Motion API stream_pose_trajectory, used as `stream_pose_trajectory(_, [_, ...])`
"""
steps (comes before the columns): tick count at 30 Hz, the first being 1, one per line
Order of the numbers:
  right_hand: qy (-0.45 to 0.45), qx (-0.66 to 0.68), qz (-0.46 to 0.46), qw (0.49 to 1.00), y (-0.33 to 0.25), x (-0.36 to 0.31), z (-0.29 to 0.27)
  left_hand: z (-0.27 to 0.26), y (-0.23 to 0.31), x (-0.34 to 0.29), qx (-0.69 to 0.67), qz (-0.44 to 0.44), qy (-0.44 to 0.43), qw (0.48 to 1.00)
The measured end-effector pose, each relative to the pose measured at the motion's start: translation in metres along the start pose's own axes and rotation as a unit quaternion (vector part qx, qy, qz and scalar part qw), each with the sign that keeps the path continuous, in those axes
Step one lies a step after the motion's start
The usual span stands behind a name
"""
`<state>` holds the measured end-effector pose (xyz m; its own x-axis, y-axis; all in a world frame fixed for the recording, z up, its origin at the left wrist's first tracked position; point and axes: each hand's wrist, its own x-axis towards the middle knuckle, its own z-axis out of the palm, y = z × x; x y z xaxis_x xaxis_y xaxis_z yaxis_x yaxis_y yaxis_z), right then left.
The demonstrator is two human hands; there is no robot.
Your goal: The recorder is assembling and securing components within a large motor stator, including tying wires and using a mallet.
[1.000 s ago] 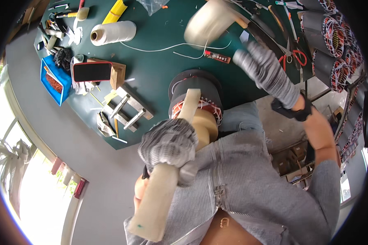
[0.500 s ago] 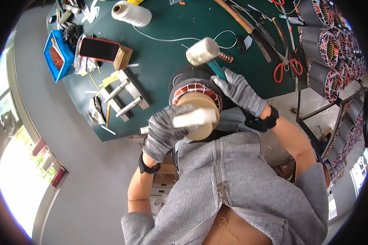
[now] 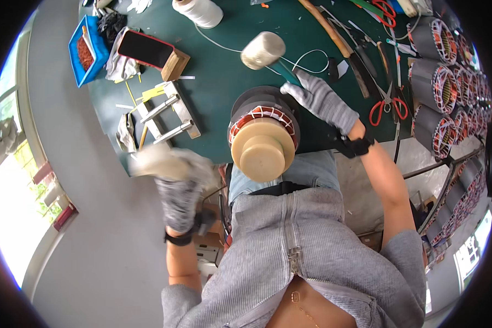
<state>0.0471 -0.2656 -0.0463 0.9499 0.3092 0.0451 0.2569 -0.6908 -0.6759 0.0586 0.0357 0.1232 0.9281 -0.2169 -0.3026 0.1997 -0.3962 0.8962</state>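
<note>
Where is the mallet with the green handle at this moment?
In the head view, the mallet is above the centre, in the person's right hand, over the green table and higher in the picture than the white-laced dark cylinder.

mallet head (image 3: 263,50): matt | stepped plug (image 3: 262,159): smooth, plastic-looking | gloves (image 3: 328,105): knitted cloth | bars (image 3: 173,133): shiny metal

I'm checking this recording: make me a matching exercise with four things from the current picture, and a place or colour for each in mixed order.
Column one:
1. mallet
2. phone
3. tray
4. thread spool

Column two:
A. blue, toward the left edge of the table
B. white, at the top edge of the picture
C. in the right hand
D. dark front with a red rim

Pairs: 1-C, 2-D, 3-A, 4-B
</note>
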Motion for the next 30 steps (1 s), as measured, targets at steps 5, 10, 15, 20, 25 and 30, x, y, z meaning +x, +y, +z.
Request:
stream_pose_trajectory(5, [-0.001, -0.017, -0.056, 0.998, -0.020, 0.000, 0.001, 0.005, 0.044, 0.069, 0.041, 0.232, 0.075, 0.969])
stream_pose_trajectory(10, [-0.084, 0.082, 0.032, 0.993, -0.020, 0.014, -0.007, 0.054, 0.050, 0.094, -0.205, 0.167, 0.097, 0.960])
stream_pose_trajectory(15, [-0.215, -0.160, -0.184, 0.946, 0.006, 0.064, -0.053, 0.059, 0.039, 0.079, -0.204, 0.148, 0.072, 0.965])
stream_pose_trajectory(20, [-0.179, -0.433, -0.115, 0.876, 0.056, 0.105, -0.171, 0.075, 0.047, 0.082, -0.241, 0.210, 0.109, 0.941])
stream_pose_trajectory(25, [-0.134, 0.145, 0.090, 0.976, 0.003, 0.032, -0.060, 0.075, 0.042, 0.071, -0.238, 0.227, 0.080, 0.941])
stream_pose_trajectory(30, [-0.287, -0.125, -0.173, 0.934, -0.016, 0.128, -0.114, 0.066, 0.042, 0.066, -0.245, 0.156, 0.139, 0.947])
